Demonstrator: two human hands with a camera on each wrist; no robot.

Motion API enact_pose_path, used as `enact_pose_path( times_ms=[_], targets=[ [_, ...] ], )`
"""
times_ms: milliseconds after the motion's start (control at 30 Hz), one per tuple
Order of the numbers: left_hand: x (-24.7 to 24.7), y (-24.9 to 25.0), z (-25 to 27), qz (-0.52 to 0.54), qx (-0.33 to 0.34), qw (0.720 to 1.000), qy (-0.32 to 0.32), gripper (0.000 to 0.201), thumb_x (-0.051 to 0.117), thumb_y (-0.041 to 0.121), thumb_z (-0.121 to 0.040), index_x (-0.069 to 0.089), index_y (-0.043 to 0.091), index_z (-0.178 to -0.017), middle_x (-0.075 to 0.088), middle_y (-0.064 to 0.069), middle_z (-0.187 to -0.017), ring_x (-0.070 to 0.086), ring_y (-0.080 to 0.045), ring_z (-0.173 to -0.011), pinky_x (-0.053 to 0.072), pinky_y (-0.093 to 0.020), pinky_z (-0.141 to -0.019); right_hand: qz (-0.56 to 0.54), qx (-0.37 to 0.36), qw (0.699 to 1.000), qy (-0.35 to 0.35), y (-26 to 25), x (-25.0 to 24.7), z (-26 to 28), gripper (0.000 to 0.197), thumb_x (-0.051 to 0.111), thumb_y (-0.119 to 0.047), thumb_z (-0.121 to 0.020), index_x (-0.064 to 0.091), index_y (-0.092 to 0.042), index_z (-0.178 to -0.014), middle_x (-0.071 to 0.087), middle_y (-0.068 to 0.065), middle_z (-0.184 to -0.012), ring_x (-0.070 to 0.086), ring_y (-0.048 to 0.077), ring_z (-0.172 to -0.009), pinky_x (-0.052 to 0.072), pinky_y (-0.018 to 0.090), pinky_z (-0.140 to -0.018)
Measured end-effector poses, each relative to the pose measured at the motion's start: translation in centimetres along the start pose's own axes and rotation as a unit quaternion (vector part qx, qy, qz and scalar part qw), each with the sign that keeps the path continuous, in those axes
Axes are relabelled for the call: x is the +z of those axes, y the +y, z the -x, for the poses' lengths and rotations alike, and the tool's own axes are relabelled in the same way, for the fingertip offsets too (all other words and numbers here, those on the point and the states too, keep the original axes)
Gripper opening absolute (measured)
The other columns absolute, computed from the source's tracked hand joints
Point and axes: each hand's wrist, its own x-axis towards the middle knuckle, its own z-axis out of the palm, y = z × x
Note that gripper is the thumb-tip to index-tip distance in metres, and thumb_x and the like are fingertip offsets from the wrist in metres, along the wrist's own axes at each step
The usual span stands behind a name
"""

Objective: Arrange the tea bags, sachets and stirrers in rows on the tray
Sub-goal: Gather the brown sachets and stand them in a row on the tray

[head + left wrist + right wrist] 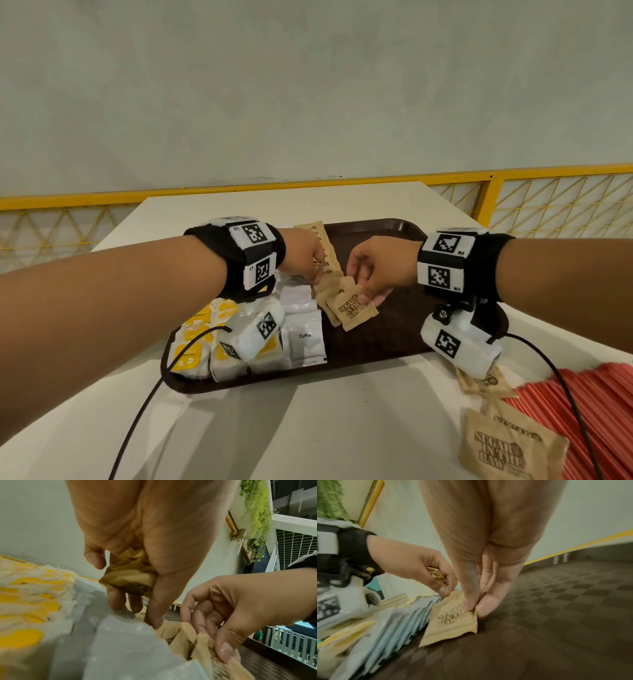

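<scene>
On tray [394, 346]: sugar sachet [352, 308] in right hand [380, 270] | left hand [305, 255] holds sachets [126, 577]

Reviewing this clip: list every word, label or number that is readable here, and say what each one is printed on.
"SUGAR IN THE RAW": brown sachet pinched by the right hand on the tray.
"SUGAR IN THE RAW": loose brown sachet on the table.
"Coffee": white sachet; the small print beneath is unreadable.
"R2", "R1": right wristband.
Left wristband labels: too small.

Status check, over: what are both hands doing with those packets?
Left hand grips spare brown sugar sachets. Right hand pinches one brown paper sugar sachet onto dark brown tray. Nothing blocking.
</scene>
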Motion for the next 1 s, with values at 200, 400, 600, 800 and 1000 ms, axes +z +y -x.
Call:
enact_pose_path(
  times_ms=[200,400,600,800,1000],
  targets=[
    [0.0,0.2,-0.3,-0.019,-0.011,1.0,0.008,0.013,0.062,0.022,-0.088,0.07,0.015,-0.096,0.067,-0.003,-0.109,0.059,-0.02,-0.101,0.045,-0.03,-0.087,-0.039,0.026,0.999,-0.012,-0.1,0.1,0.6,0.036,0.076,0.005,-0.074,0.056,-0.007,-0.102,0.071,0.007,-0.076,0.071,0.019,-0.068,0.058,0.023,-0.059],
    [-0.1,0.4,-0.4,-0.039,-0.025,0.999,-0.009,0.02,0.065,0.027,-0.087,0.071,0.014,-0.101,0.066,-0.002,-0.098,0.058,-0.018,-0.093,0.043,-0.024,-0.075,-0.058,0.063,0.996,-0.021,0.0,0.2,0.9,0.038,0.074,0.006,-0.075,0.053,-0.011,-0.101,0.07,0.013,-0.086,0.071,0.025,-0.076,0.06,0.031,-0.069],
    [-0.2,0.5,-1.0,-0.011,-0.033,0.999,-0.001,0.025,0.068,0.03,-0.083,0.073,0.012,-0.099,0.069,-0.006,-0.099,0.057,-0.016,-0.084,0.045,-0.028,-0.075,-0.052,0.059,0.997,-0.021,-0.1,0.4,0.9,0.039,0.073,0.007,-0.075,0.053,-0.011,-0.102,0.069,0.012,-0.088,0.07,0.025,-0.077,0.06,0.031,-0.07],
    [0.4,1.3,-1.2,-0.059,-0.013,0.998,-0.004,0.018,0.064,0.024,-0.088,0.071,0.017,-0.103,0.065,0.001,-0.105,0.054,-0.013,-0.092,0.042,-0.026,-0.079,-0.071,0.058,0.996,-0.01,-0.1,0.7,0.8,0.036,0.072,0.01,-0.076,0.052,-0.011,-0.097,0.065,0.013,-0.088,0.069,0.026,-0.074,0.06,0.032,-0.069],
    [0.3,1.4,-1.3,-0.063,-0.009,0.998,-0.01,0.018,0.065,0.024,-0.088,0.072,0.017,-0.103,0.066,0.002,-0.105,0.055,-0.013,-0.092,0.043,-0.025,-0.079,-0.086,0.061,0.994,-0.012,-0.3,0.9,0.8,0.037,0.071,0.01,-0.077,0.051,-0.008,-0.102,0.068,0.018,-0.089,0.07,0.026,-0.073,0.06,0.033,-0.069]
  ],
)
